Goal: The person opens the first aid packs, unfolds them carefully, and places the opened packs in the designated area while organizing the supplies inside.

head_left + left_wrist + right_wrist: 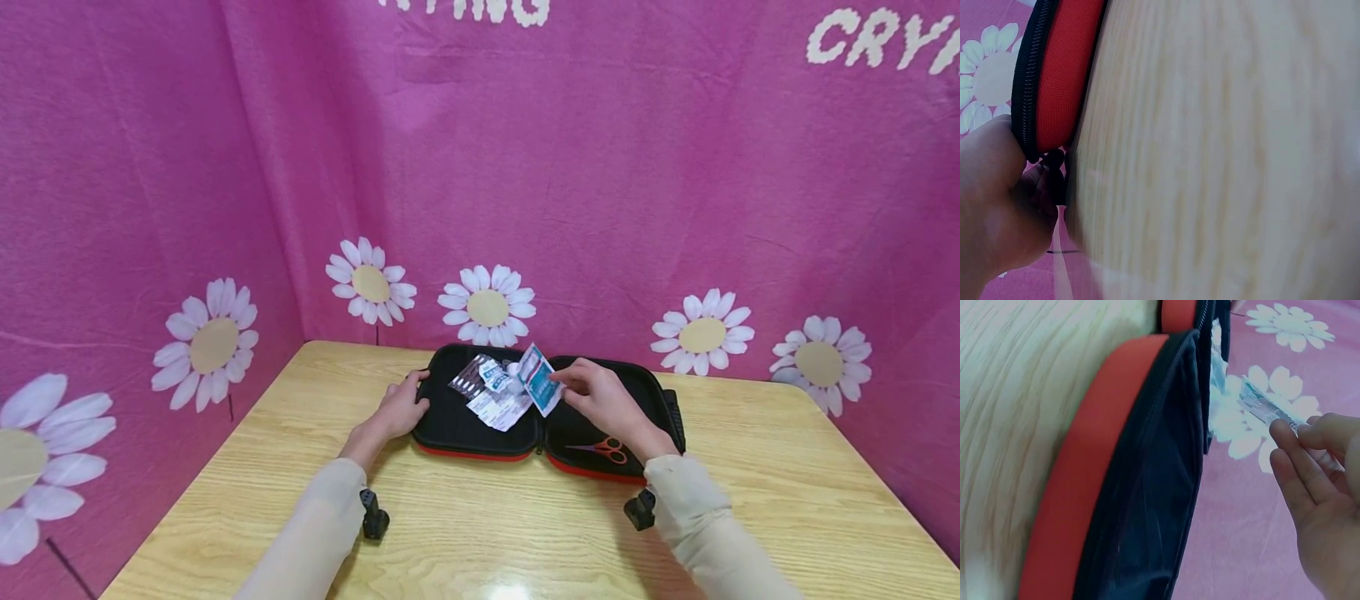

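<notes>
A black zip case with red sides (472, 453) lies unfolded on the table. My left hand (402, 407) grips its left edge; in the left wrist view the thumb lies against the zipper rim and the other fingers are partly hidden. My right hand (603, 400) pinches a teal-and-white flat packet (537, 382), held up over the case's middle. In the left half lie a dark blister pack of pills (467, 382), a small blue-and-white packet (493, 375) and white printed packets (501, 410). Orange-handled scissors (613, 451) rest in the right half.
The case stands near the back of a light wooden table (465, 517). Pink cloth (600, 208) with large daisies hangs behind and along the sides. A black handle (675, 408) sticks out from the case's right side.
</notes>
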### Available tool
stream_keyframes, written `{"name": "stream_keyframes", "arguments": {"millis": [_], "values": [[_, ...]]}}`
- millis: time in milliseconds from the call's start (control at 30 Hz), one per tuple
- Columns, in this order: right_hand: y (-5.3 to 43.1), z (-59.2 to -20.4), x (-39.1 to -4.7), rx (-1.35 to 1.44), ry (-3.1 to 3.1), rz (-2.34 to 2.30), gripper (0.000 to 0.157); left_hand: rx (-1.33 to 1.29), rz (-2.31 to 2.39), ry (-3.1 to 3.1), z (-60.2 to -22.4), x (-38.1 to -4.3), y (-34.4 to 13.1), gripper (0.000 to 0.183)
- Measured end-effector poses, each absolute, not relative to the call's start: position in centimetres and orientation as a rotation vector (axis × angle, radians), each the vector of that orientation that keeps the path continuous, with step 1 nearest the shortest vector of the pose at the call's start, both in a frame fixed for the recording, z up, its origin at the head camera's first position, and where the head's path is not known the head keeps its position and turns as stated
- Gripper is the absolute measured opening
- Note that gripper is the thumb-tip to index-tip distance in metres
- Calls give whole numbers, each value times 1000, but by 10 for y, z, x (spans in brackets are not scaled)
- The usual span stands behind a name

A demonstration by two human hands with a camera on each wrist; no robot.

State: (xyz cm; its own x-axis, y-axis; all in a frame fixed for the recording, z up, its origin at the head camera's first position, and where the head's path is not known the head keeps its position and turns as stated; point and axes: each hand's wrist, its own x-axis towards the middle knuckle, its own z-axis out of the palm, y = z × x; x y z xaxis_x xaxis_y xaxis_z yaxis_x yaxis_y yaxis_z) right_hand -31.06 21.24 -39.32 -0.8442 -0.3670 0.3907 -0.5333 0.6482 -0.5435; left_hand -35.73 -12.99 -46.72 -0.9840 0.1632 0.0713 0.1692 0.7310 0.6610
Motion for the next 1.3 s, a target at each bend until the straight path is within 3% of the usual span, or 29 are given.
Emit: {"name": "stream_keyframes", "arguments": {"millis": [1300], "values": [[323,-393,-277,597,-2665,888,24,-308,-1079,-2896,-469,-357,-130,53]]}}
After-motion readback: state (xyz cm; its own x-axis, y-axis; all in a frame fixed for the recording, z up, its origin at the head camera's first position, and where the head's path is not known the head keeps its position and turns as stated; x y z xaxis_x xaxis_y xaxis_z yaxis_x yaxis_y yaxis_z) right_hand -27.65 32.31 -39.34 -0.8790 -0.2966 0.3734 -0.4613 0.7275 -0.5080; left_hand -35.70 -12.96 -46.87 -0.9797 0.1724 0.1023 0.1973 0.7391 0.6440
